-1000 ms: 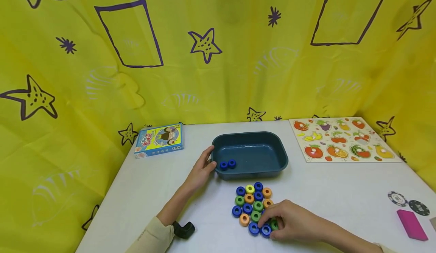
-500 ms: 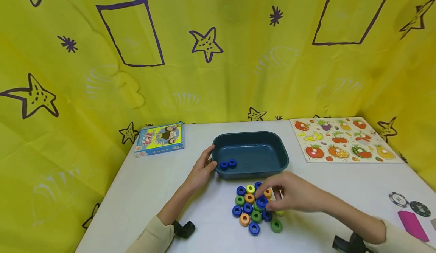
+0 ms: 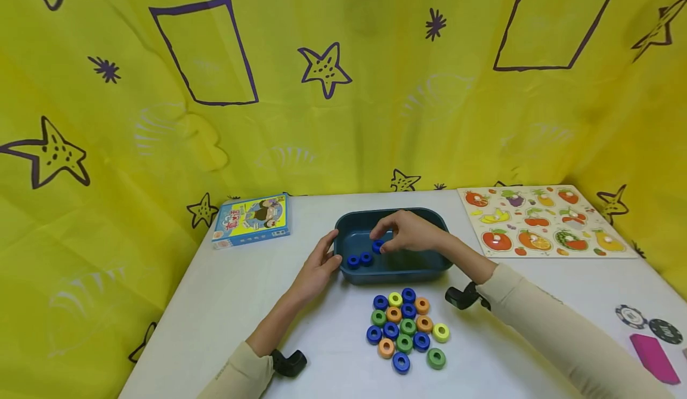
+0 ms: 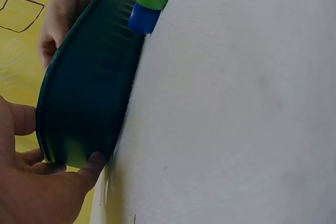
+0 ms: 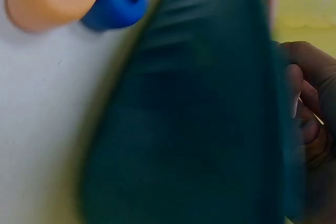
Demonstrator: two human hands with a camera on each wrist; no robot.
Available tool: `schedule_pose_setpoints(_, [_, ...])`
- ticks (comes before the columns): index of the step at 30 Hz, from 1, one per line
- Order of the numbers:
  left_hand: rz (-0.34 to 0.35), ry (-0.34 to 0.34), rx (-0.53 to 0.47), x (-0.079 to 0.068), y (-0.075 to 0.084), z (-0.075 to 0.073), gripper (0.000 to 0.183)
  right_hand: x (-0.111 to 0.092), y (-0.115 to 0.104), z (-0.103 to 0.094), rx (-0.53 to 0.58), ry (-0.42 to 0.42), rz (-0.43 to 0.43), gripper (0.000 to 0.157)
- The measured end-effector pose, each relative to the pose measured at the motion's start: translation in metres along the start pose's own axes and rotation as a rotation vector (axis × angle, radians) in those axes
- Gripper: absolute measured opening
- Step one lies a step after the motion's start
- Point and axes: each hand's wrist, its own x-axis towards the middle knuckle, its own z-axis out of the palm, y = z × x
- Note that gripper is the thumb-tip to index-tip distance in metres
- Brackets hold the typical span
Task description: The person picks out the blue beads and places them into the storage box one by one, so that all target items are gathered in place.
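Before creased yellow cloth (image 3: 365, 136), at a white table (image 3: 214, 312): pinching a smooth blue ring-shaped bead (image 3: 377, 247) in right hand (image 3: 410, 232), near two matching blue beads (image 3: 366, 262) inside a round-cornered teal plastic tray (image 3: 397, 277), gripping its left end with left hand (image 3: 316, 269).

Head view from above, facing forward-down, wrist views close, tilted sideways, sharing the tray (image 4: 86, 80)

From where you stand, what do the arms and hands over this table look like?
They're a person's: a left hand and right hand, both without gloves. The left sleeve and right sleeve are plain-looking beige, ending short of the hands. A curved black piece shows by the left cuff, another by the right.
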Motion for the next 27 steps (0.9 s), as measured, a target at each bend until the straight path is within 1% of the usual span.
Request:
schedule_pose_setpoints(3, [-0.005, 0.009, -0.003, 0.003, -0.013, -0.002, 0.056, 0.009, 0.014, 0.008, 0.019, -0.030, 0.032, 0.027])
schedule_pose_setpoints(5, [-0.012, 0.027, 0.008, 0.006, -0.021, -0.003, 0.056, 0.013, 0.020, 0.013, 0.036, -0.040, 0.044, 0.026])
schedule_pose_setpoints(6, [-0.009, 0.035, 0.016, 0.007, -0.022, -0.003, 0.055, 0.013, 0.022, 0.014, 0.038, -0.042, 0.048, 0.025])
schedule_pose_setpoints(10, [-0.003, 0.051, 0.024, 0.007, -0.023, -0.002, 0.054, 0.013, 0.029, 0.018, 0.025, -0.066, 0.055, 0.025])
schedule_pose_setpoints(12, [0.000, 0.044, 0.017, 0.006, -0.022, -0.002, 0.055, 0.012, 0.031, 0.019, 0.014, -0.073, 0.068, 0.025])
schedule_pose_setpoints(16, [-0.017, 0.030, 0.011, 0.007, -0.021, -0.003, 0.055, 0.010, 0.030, 0.019, 0.018, -0.071, 0.088, 0.025])
schedule_pose_setpoints(22, [-0.014, 0.008, -0.017, 0.009, -0.022, -0.004, 0.056, 0.008, 0.031, 0.019, 0.006, -0.073, 0.090, 0.025])
schedule_pose_setpoints(25, [-0.019, 0.018, -0.004, 0.009, -0.021, -0.002, 0.055, 0.007, 0.031, 0.017, -0.020, -0.043, 0.088, 0.027])
schedule_pose_setpoints(27, [-0.022, 0.035, 0.009, 0.008, -0.021, -0.002, 0.055, 0.003, 0.028, 0.015, -0.036, 0.000, 0.084, 0.029])
